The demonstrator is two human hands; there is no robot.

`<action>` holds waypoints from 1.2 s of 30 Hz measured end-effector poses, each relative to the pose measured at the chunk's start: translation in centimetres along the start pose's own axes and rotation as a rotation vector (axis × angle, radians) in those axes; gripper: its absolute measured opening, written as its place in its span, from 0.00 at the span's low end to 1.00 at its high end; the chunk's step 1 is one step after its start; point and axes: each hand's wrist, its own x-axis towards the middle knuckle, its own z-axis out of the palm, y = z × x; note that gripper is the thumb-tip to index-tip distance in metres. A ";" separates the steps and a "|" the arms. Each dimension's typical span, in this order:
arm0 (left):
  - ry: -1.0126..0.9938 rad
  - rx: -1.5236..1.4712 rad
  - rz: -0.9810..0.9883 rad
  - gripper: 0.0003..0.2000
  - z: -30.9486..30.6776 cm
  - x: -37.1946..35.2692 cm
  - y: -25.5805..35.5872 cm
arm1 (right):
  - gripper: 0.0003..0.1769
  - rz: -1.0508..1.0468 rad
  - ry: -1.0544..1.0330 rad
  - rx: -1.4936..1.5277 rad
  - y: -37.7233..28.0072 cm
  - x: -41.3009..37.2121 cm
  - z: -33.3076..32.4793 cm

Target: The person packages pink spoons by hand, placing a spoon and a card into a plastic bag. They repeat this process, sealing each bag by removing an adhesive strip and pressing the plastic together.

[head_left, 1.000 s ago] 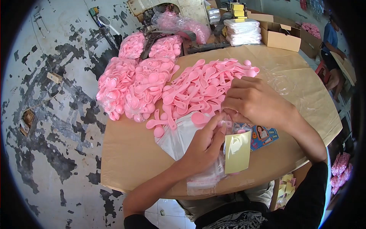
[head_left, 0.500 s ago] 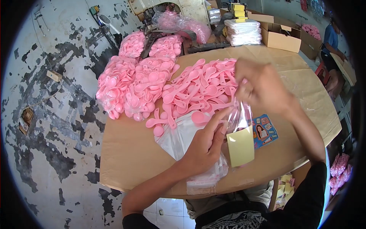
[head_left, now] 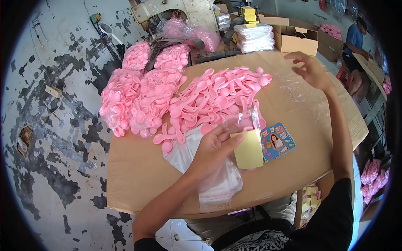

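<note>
My left hand [head_left: 214,146] pinches a small clear plastic bag [head_left: 254,119] with a yellow card [head_left: 250,151] inside; a bit of pink shows at the bag's bottom edge. Raised at the far right of the table, my right hand [head_left: 309,72] has its fingers apart and holds nothing. Below it lie thin clear plastic strips [head_left: 296,92]. A heap of pink plastic spoons [head_left: 217,94] spreads beyond my left hand. Beneath that hand is a stack of flat clear bags [head_left: 220,184]. Blue printed cards [head_left: 278,142] with a picture lie just right of the yellow card.
Bulging bags of pink spoons [head_left: 146,98] line the table's left side. Behind stand a machine [head_left: 176,16], stacked clear packs [head_left: 254,37] and a cardboard box [head_left: 297,42]. A box of packed pieces [head_left: 310,203] sits below the front edge. Another person [head_left: 355,39] sits at the right.
My right hand has let go of the bag's top and moved up and right, its fingers opening. My left hand still holds the bag. The whole view has shifted slightly.
</note>
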 end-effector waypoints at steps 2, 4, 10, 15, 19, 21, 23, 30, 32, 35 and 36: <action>-0.046 -0.034 -0.064 0.18 -0.5 0.1 -0.2 | 0.16 0.118 0.066 0.331 -2.2 0.9 -1.1; -0.054 -0.082 -0.104 0.17 -0.6 -0.1 -0.4 | 0.14 0.023 0.008 0.546 -5.0 -0.2 -0.4; 0.072 -0.109 -0.048 0.18 0.0 -0.4 -0.5 | 0.18 -0.047 -0.500 0.748 -16.2 -5.3 3.4; 0.155 -0.201 -0.035 0.18 0.6 -0.3 0.1 | 0.19 0.102 -0.395 0.872 -16.6 -6.0 4.7; 0.131 -0.146 -0.025 0.19 -0.2 -0.3 0.3 | 0.15 0.124 -0.406 1.001 -16.6 -5.8 5.2; 0.126 -0.082 -0.027 0.21 -0.8 -0.1 0.0 | 0.13 0.092 -0.435 1.001 -16.8 -5.8 5.0; 0.108 -0.103 0.007 0.21 -0.6 -0.2 0.2 | 0.13 0.100 -0.435 1.019 -17.1 -5.7 4.7; 0.087 -0.094 -0.008 0.20 -0.3 -0.5 0.7 | 0.12 0.103 -0.395 1.048 -17.2 -5.4 3.7; 0.090 -0.107 0.001 0.19 -0.3 -0.5 0.6 | 0.12 0.119 -0.420 1.021 -17.2 -5.2 3.3; 0.045 -0.052 0.031 0.19 -0.2 -0.5 0.6 | 0.12 0.103 -0.356 1.120 -16.2 -5.5 4.4; 0.025 -0.022 0.044 0.18 -0.2 -0.5 0.6 | 0.12 0.089 -0.319 1.176 -16.0 -5.7 4.9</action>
